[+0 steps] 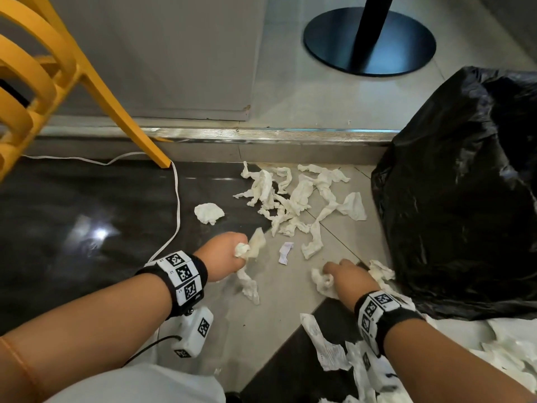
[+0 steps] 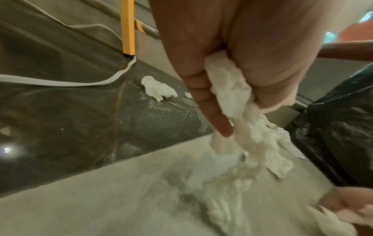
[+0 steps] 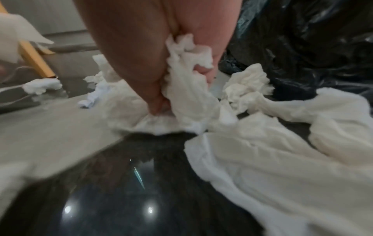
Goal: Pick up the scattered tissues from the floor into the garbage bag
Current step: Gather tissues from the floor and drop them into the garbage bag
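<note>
White crumpled tissues (image 1: 293,199) lie scattered over the floor in front of me, with one separate ball (image 1: 208,213) to their left. My left hand (image 1: 223,254) is raised a little off the floor and grips a bunch of tissues (image 2: 232,92) whose twisted tail (image 1: 248,283) hangs down. My right hand (image 1: 344,276) is low on the floor, fingers curled into a wad of tissue (image 3: 187,76). The black garbage bag (image 1: 459,193) stands at the right, close beside my right hand.
A yellow chair leg (image 1: 128,117) stands at the upper left with a white cable (image 1: 174,210) running past it. A metal step edge (image 1: 261,133) crosses behind the tissues. A round black table base (image 1: 369,42) sits beyond. More paper scraps (image 1: 328,347) lie near my right forearm.
</note>
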A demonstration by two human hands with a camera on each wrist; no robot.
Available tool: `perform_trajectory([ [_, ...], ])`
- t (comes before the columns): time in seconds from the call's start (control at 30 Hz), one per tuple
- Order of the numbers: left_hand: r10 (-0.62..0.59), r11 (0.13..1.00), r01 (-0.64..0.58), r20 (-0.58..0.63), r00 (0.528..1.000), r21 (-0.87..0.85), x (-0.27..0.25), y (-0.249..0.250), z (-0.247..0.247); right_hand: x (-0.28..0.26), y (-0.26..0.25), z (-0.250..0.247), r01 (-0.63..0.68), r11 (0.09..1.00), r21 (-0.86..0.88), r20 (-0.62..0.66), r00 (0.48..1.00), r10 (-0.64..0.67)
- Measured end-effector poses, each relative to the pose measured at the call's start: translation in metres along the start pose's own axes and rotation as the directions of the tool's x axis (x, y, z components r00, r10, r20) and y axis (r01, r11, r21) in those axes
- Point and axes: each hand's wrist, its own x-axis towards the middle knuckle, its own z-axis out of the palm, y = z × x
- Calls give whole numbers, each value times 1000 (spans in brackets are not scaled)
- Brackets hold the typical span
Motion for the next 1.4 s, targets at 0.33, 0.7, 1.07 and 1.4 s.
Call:
perform_trajectory([
  [0.33,260,955,-270,95,961,125,37,40,30,-40,-10,-42,127,913,387,-306,952,-3],
  [0.7,239,870,-370,379,894,325,71,38,52,-62,-28,23,142,988,57,-18,990,-141],
  [1.07,-202,971,228,-267,942,69,74,-47,-26,-43,-40,28,64,979,195,65,995,-77],
  [1.4,-253,933,265,-78,964,245,77,-46,-20,-26,-31,-28,139,624,769,-215,976,47],
])
